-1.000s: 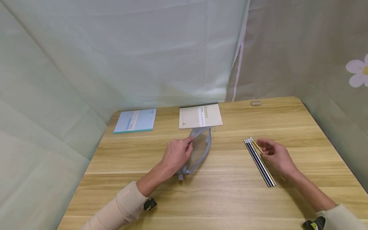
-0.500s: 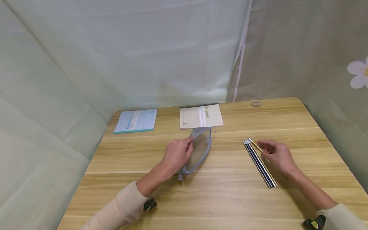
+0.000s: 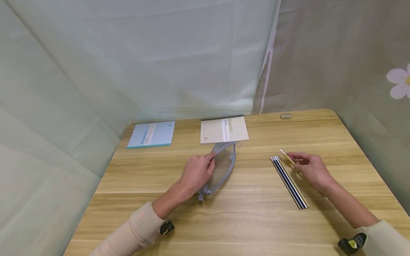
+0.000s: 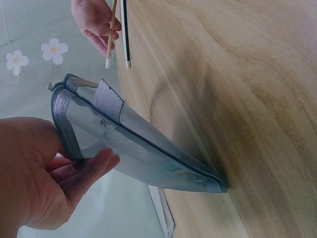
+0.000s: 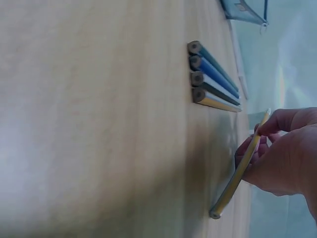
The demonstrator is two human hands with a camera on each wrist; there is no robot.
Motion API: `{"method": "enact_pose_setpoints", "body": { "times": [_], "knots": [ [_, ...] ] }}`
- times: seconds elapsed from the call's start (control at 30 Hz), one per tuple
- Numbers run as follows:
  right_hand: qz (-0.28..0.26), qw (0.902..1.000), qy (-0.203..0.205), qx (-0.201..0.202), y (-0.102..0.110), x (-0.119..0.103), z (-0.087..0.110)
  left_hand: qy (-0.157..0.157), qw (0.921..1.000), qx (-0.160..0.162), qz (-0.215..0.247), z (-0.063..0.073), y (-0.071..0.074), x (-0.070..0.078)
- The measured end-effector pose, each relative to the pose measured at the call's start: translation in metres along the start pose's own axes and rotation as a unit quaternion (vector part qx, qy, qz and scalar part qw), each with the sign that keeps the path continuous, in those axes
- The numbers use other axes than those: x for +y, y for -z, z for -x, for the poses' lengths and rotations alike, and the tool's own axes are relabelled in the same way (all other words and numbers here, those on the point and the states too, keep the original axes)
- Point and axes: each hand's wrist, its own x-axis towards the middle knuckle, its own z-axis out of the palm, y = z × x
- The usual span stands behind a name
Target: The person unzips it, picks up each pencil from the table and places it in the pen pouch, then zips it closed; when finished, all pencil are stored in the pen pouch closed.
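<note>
The pouch [image 4: 143, 153] looks woven mesh, the smooth tabletop [image 3: 250, 220] wood-grained.

This looks like a curtained-off study nook: pale cloth [image 3: 160, 53] hangs across the top and sides of the frame, a flower [image 3: 398, 83] printed at the right edge. Below, notebooks [image 3: 224, 129] and pencils [image 3: 289, 183] lie on a wood-grain table [image 3: 250, 220].

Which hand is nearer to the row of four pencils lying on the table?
Right. The right hand is just right of the four pencils, pinching another pencil; the left hand is farther away, to their left, holding the grey pouch.
</note>
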Motion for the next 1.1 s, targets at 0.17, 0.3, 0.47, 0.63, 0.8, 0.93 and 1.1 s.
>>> {"method": "enact_pose_setpoints", "body": {
  "times": [0.17, 0.3, 0.47, 0.63, 0.8, 0.93, 1.1],
  "knots": [
    [-0.032, 0.9993, -0.013, -0.013, 0.003, -0.005, -0.004, 0.000, 1.0000, -0.001, 0.000, 0.000, 0.000, 0.000],
    [-0.066, 0.9971, -0.030, -0.022, 0.005, -0.013, -0.008, -0.002, 1.0000, 0.002, 0.000, 0.000, 0.000, 0.000],
    [-0.101, 0.9933, -0.045, -0.031, 0.005, -0.028, -0.010, -0.003, 1.0000, 0.005, -0.001, 0.000, 0.000, -0.001],
    [-0.132, 0.9887, -0.047, -0.052, 0.000, -0.044, -0.013, 0.000, 1.0000, 0.002, 0.003, 0.000, 0.000, -0.001],
    [-0.177, 0.9799, -0.039, -0.083, -0.011, -0.063, -0.015, 0.000, 1.0000, -0.001, 0.006, -0.001, 0.001, 0.000],
    [-0.217, 0.9701, -0.033, -0.103, -0.022, -0.076, -0.017, 0.002, 1.0000, -0.003, 0.008, -0.001, 0.001, 0.000],
    [-0.283, 0.9510, -0.026, -0.121, -0.039, -0.084, -0.022, 0.006, 0.9999, -0.005, 0.009, -0.001, 0.000, 0.000]
  ]
}}
